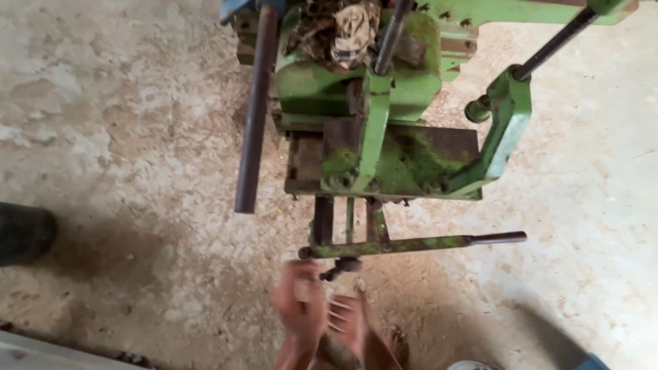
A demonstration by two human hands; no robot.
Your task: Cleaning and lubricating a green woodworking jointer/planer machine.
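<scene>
A worn green metal hand press (384, 147) stands on a concrete floor, seen from above. Low at its front runs a horizontal green lever bar (404, 245) with a dark handle end (497, 238), and a small dark knob (340, 267) hangs below it. My left hand (299, 308) is blurred just under the bar's left end, its fingers curled; whether it holds anything I cannot tell. My right hand (348, 322) is beside it with fingers spread, just below the knob, holding nothing. The two hands are close together.
A long dark pipe lever (255, 103) slants down the press's left side. A green bracket (506, 123) with a dark rod (555, 41) juts out on the right. A crumpled rag (353, 31) lies on top. A dark boot (24, 233) is at the left edge.
</scene>
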